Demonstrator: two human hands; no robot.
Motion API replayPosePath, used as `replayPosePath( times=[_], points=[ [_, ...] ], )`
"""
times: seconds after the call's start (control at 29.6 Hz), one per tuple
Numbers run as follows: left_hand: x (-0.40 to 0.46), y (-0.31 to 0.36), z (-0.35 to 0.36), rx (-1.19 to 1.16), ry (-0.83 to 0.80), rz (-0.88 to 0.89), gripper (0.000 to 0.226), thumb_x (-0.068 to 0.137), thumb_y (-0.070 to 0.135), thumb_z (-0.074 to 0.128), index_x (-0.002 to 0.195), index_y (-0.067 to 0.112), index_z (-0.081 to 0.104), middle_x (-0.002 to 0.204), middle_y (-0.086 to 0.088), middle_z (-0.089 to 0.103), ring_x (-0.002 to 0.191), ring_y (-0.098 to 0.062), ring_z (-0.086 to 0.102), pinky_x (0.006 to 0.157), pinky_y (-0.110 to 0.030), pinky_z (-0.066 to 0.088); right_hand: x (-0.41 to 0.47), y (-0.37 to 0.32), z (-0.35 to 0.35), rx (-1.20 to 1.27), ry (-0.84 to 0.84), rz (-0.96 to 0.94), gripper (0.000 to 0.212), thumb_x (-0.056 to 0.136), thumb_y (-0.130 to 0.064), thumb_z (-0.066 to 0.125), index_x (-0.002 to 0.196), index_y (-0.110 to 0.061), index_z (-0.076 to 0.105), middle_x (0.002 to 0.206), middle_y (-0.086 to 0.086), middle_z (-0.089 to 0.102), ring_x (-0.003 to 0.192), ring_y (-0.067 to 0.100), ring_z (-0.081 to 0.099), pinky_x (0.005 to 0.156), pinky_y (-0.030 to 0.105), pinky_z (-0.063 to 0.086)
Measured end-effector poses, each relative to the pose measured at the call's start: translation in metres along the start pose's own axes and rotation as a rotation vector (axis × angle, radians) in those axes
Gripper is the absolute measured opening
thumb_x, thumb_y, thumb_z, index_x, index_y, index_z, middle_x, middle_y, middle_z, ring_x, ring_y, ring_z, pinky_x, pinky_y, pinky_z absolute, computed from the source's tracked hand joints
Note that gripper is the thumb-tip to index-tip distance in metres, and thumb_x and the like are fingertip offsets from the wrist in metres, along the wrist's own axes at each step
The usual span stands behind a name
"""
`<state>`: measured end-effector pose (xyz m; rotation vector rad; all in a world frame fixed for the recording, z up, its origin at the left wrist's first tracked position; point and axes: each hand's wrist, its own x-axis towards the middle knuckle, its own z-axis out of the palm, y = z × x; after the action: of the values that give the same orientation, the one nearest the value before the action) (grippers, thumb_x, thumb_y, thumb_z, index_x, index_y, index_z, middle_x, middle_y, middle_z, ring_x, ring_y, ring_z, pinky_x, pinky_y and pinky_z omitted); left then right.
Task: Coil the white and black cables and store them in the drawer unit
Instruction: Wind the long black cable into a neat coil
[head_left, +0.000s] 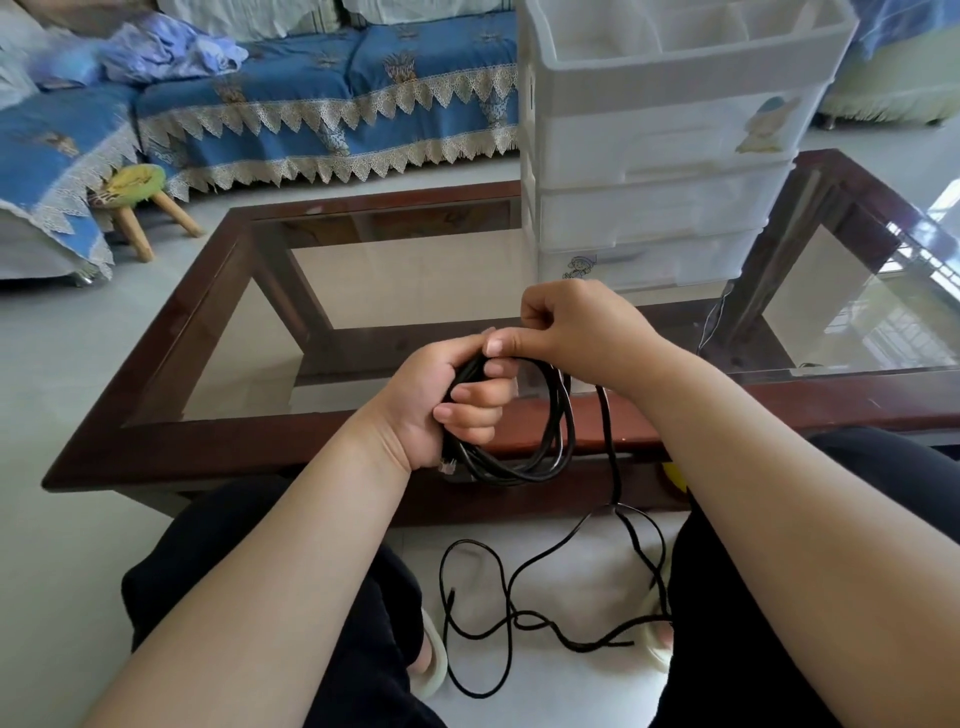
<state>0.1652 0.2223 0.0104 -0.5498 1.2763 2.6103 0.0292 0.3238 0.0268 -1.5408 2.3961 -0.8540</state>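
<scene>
Around black cable (540, 457): curled left hand (457, 400).

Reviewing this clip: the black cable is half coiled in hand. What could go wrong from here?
1. The loose tail crosses over itself on the floor between the feet; it may knot as it is pulled up.
2. The left hand grips the coil on one side only, so loops could slip when the right hand lets go.

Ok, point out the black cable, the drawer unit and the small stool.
black cable (566, 441): head view, right side of the held coil.
drawer unit (649, 208): head view, front of a middle drawer.
small stool (136, 179): head view, green seat.
</scene>
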Motion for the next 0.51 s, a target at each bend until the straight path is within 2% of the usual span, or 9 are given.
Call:
replayPosePath(
  times=[0.07, 0.14, 0.2, 0.24, 0.34, 0.41, 0.51],
  points=[
    [-0.001, 0.002, -0.001, -0.018, 0.041, 0.032, 0.044, 0.098, 0.040, 0.033, 0.062, 0.016, 0.043, 0.038, 0.009, 0.027, 0.023, -0.001, 0.023, 0.032, -0.015, 0.010, 0.000, -0.001, 0.002, 0.120, -0.045, 0.039, 0.046, 0.076, -0.066, 0.057, 0.074, -0.020, 0.052, 0.063, -0.008, 0.051, 0.057, 0.008, 0.044, 0.055, 0.027, 0.037],
    [-0.002, 0.004, -0.004, -0.045, 0.103, 0.080, 0.049, 0.099, 0.045, 0.031, 0.061, 0.016, 0.043, 0.037, 0.009, 0.027, 0.022, -0.001, 0.022, 0.032, -0.016, 0.012, -0.004, -0.005, 0.008, 0.366, -0.178, 0.143, 0.047, 0.085, -0.064, 0.046, 0.090, -0.019, 0.057, 0.078, -0.005, 0.062, 0.066, 0.009, 0.057, 0.065, 0.029, 0.048],
    [-0.004, 0.005, -0.006, -0.058, 0.172, 0.130, 0.054, 0.098, 0.054, 0.030, 0.061, 0.017, 0.043, 0.037, 0.009, 0.026, 0.023, -0.001, 0.020, 0.032, -0.016, 0.011, -0.009, -0.008, 0.019, 0.618, -0.279, 0.253, 0.050, 0.087, -0.064, 0.041, 0.092, -0.018, 0.060, 0.084, 0.002, 0.069, 0.068, 0.015, 0.066, 0.079, 0.035, 0.054],
    [-0.005, 0.005, -0.006, -0.050, 0.194, 0.154, 0.056, 0.095, 0.060, 0.030, 0.061, 0.017, 0.042, 0.037, 0.009, 0.026, 0.024, -0.002, 0.019, 0.033, -0.017, 0.010, -0.011, -0.010, 0.025, 0.686, -0.256, 0.283, 0.052, 0.085, -0.064, 0.044, 0.089, -0.015, 0.061, 0.078, 0.003, 0.070, 0.064, 0.017, 0.067, 0.080, 0.036, 0.054],
    [-0.009, 0.005, -0.003, 0.036, 0.193, 0.214, 0.057, 0.080, 0.071, 0.038, 0.062, 0.018, 0.041, 0.040, 0.009, 0.024, 0.027, -0.002, 0.017, 0.034, -0.017, 0.010, -0.014, -0.011, 0.035, 0.825, -0.091, 0.322, 0.050, 0.081, -0.060, 0.057, 0.073, -0.010, 0.058, 0.054, 0.002, 0.055, 0.050, 0.019, 0.056, 0.065, 0.035, 0.050],
    [-0.011, 0.004, -0.002, 0.106, 0.169, 0.232, 0.048, 0.078, 0.063, 0.047, 0.062, 0.018, 0.042, 0.041, 0.009, 0.026, 0.029, -0.001, 0.019, 0.034, -0.016, 0.016, -0.016, -0.011, 0.041, 0.943, -0.049, 0.366, 0.048, 0.079, -0.057, 0.062, 0.066, -0.012, 0.052, 0.048, 0.000, 0.045, 0.046, 0.017, 0.047, 0.055, 0.031, 0.045],
    [-0.012, 0.001, -0.001, 0.177, 0.151, 0.262, 0.033, 0.084, 0.045, 0.053, 0.066, 0.018, 0.047, 0.046, 0.007, 0.038, 0.031, -0.001, 0.030, 0.036, -0.015, 0.024, -0.019, -0.014, 0.046, 1.122, -0.046, 0.447, 0.046, 0.076, -0.056, 0.065, 0.068, -0.013, 0.050, 0.045, -0.004, 0.038, 0.042, 0.012, 0.038, 0.048, 0.027, 0.038]
  ],
)
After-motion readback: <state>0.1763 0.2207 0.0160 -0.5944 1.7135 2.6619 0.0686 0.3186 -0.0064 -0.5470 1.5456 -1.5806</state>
